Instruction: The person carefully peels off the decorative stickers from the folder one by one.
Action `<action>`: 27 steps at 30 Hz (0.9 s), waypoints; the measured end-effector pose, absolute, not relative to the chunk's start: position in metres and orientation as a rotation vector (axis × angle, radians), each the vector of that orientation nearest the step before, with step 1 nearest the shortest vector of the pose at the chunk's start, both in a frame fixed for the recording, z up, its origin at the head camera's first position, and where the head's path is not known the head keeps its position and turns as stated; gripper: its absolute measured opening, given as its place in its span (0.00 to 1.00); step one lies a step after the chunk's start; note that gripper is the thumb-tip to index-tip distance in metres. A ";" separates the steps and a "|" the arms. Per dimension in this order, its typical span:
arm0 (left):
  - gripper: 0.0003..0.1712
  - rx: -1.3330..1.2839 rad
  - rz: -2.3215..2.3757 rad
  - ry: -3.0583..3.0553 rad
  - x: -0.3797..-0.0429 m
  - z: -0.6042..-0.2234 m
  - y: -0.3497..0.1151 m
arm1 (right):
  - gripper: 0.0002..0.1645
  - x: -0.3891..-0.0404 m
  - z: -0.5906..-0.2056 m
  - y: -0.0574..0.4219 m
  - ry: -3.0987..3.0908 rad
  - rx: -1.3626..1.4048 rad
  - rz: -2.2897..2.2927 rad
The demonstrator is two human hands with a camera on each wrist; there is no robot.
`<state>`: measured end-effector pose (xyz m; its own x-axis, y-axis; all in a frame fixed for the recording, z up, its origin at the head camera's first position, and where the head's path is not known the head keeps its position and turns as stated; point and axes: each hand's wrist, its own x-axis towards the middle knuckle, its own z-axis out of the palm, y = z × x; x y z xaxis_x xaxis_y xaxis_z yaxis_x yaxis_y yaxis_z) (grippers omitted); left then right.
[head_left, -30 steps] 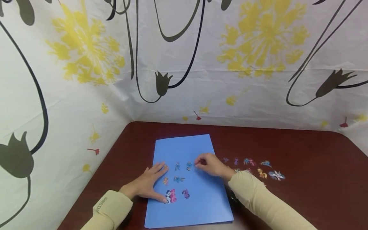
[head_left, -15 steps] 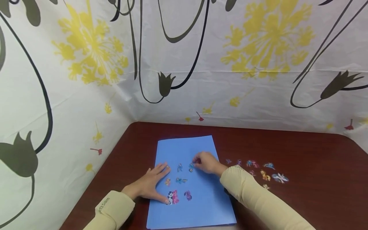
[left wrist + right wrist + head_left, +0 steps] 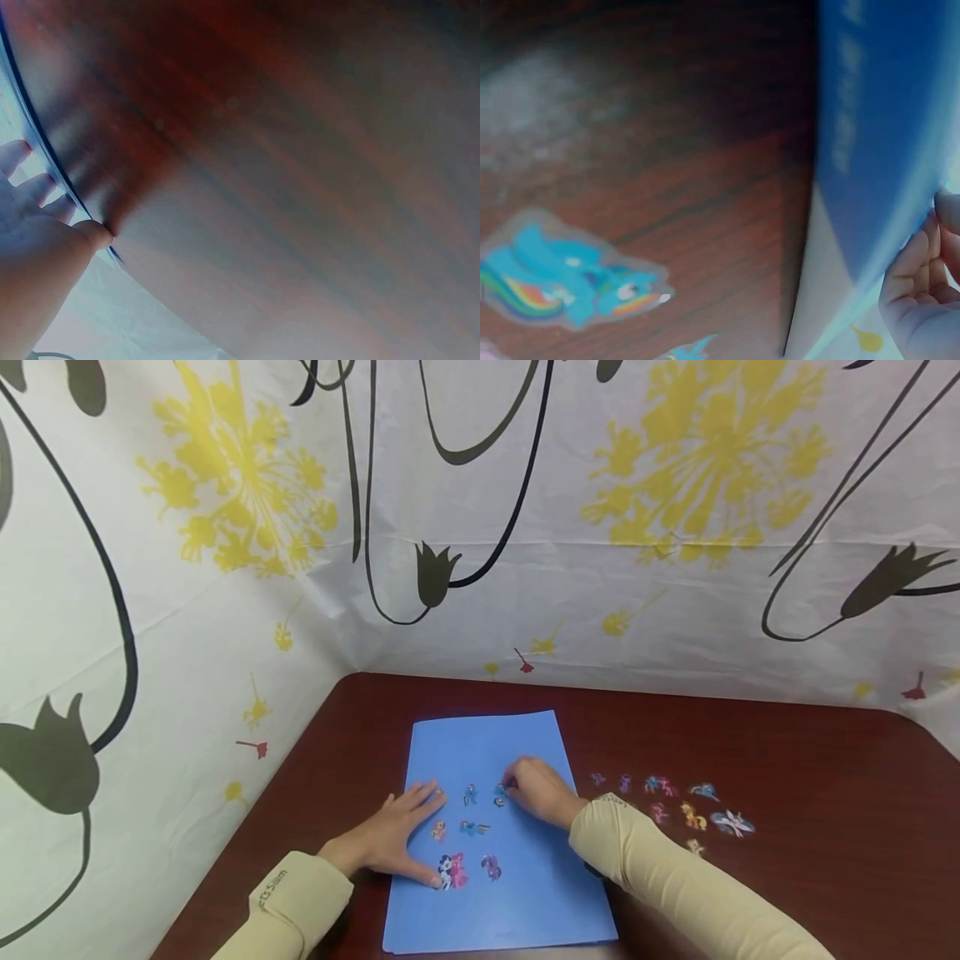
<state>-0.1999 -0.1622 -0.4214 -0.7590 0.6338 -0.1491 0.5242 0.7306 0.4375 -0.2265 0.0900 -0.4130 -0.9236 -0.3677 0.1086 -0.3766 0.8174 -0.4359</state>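
Observation:
A blue folder [image 3: 517, 902] lies on the table, bearing several small pony stickers. My left hand [image 3: 396, 832] rests spread on its left side, the thumb beside a white-and-pink pony sticker [image 3: 453, 871]. In the left wrist view this hand [image 3: 41, 217] reaches over the folder's edge. My right hand [image 3: 542, 789] has curled fingers at the right edge of a blue pony sticker [image 3: 499, 794], their tips covering part of it. Thumb and forefinger of the right hand [image 3: 922, 277] come together at the folder's surface in the right wrist view; the sticker is hidden there.
On the dark wooden table [image 3: 825, 860], right of the folder, several more stickers lie loose, among them an orange pony [image 3: 693, 817] and a white-winged one [image 3: 732, 823]. A patterned white cloth [image 3: 525, 593] hangs behind and at the left.
My right hand has moved slightly left, from beside the blue pony sticker onto its right edge. The left hand stays in place on the folder.

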 end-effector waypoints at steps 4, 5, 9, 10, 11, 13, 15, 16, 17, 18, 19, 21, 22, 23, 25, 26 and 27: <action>0.61 0.906 0.551 2.645 -0.199 -0.421 -0.162 | 0.04 -0.225 -0.415 0.089 -2.966 0.622 0.663; 0.61 0.906 0.551 2.645 -0.199 -0.421 -0.162 | 0.04 -0.225 -0.415 0.089 -2.967 0.625 0.647; 0.61 0.907 0.544 2.647 -0.199 -0.420 -0.162 | 0.04 -0.226 -0.415 0.087 -2.975 0.627 0.644; 0.61 0.907 0.541 2.648 -0.200 -0.420 -0.162 | 0.04 -0.227 -0.415 0.087 -2.977 0.628 0.650; 0.61 0.907 0.539 2.649 -0.200 -0.420 -0.162 | 0.04 -0.227 -0.415 0.087 -2.982 0.627 0.661; 0.61 0.905 0.542 2.651 -0.200 -0.420 -0.163 | 0.04 -0.229 -0.414 0.086 -2.986 0.634 0.683; 0.61 0.904 0.544 2.651 -0.200 -0.420 -0.163 | 0.04 -0.230 -0.414 0.086 -2.992 0.638 0.698; 0.61 0.903 0.544 2.650 -0.200 -0.421 -0.163 | 0.04 -0.230 -0.414 0.086 -2.992 0.642 0.703; 0.61 0.904 0.545 2.651 -0.200 -0.421 -0.163 | 0.04 -0.230 -0.414 0.086 -2.992 0.645 0.706; 0.61 0.905 0.545 2.650 -0.200 -0.421 -0.163 | 0.04 -0.230 -0.414 0.086 -2.992 0.648 0.704; 0.61 0.906 0.546 2.649 -0.200 -0.421 -0.162 | 0.04 -0.230 -0.414 0.086 -2.992 0.654 0.699; 0.61 0.905 0.543 2.649 -0.200 -0.421 -0.162 | 0.05 -0.230 -0.415 0.087 -2.997 0.664 0.680; 0.61 0.905 0.542 2.648 -0.199 -0.421 -0.162 | 0.05 -0.229 -0.414 0.087 -2.995 0.677 0.672; 0.61 0.905 0.541 2.649 -0.199 -0.421 -0.162 | 0.06 -0.229 -0.414 0.087 -2.996 0.690 0.662; 0.61 0.902 0.540 2.648 -0.199 -0.420 -0.162 | 0.06 -0.229 -0.413 0.087 -3.001 0.716 0.645; 0.61 0.902 0.539 2.649 -0.199 -0.420 -0.162 | 0.07 -0.229 -0.412 0.087 -3.007 0.724 0.639; 0.61 0.903 0.540 2.648 -0.199 -0.420 -0.162 | 0.07 -0.229 -0.411 0.087 -3.012 0.732 0.637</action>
